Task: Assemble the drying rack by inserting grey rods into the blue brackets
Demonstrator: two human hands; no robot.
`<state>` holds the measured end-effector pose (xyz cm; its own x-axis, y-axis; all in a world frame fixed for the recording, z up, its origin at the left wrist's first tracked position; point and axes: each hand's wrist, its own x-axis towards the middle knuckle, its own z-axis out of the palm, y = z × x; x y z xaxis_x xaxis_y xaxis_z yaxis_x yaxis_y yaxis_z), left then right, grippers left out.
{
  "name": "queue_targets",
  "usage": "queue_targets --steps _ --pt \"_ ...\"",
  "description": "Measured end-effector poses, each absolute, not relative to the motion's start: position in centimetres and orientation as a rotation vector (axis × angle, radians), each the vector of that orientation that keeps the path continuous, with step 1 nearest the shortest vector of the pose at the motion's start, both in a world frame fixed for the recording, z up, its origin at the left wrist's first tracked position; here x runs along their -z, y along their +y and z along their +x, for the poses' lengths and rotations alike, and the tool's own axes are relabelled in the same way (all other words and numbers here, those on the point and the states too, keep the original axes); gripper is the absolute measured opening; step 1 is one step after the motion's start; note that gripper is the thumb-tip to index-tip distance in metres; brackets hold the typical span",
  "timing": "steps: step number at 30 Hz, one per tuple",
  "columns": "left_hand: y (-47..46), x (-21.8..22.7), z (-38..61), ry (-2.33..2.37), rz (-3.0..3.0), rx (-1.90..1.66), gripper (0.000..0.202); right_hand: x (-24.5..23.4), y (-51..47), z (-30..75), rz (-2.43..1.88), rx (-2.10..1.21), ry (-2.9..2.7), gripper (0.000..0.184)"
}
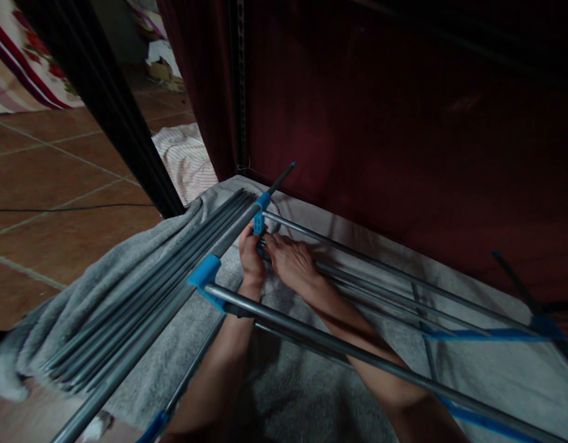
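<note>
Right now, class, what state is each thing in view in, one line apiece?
Farther blue bracket: fitted on the long gray tube.
Left hand: curled around the bracket's lower part.
Right hand: fingers bent at the bracket's lower end, grip partly hidden.
Thin rods: lying side by side on the gray blanket.
Gray blanket: spread out, rumpled at the left.
Striped cloth: rumpled.
Black cable: stretched across the tiled floor.

- Left hand (251,257) wraps the far blue plastic connector's (258,223) lower end!
- Right hand (290,259) tight alongside, fingertips partly hidden.
- Left, bundled gray metal tubes (157,286) lie on the gray blanket (106,277).
- Nearer, another blue connector (205,272) joins frame tubes.
- Far side: dark red panel (380,141).
</note>
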<state>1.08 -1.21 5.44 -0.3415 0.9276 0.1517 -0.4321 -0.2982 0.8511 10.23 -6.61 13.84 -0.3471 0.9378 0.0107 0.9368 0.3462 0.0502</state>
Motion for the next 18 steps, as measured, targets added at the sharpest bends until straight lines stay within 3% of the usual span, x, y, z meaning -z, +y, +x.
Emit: queue_targets --steps 4,10,18 --pt "-0.9 -5.3 1.4 0.845 0.812 -1.813 0.016 -13.8 -6.4 9.4 1.843 -0.118 2.546 0.036" --pt "-0.8 -5.2 1.5 0.801 0.829 -1.863 0.036 -13.7 -5.8 9.0 1.905 -0.097 2.503 0.034" --pt "-0.9 -5.6 1.2 0.852 0.971 -1.88 0.047 -12.8 -6.0 8.4 1.966 -0.362 2.575 0.027"
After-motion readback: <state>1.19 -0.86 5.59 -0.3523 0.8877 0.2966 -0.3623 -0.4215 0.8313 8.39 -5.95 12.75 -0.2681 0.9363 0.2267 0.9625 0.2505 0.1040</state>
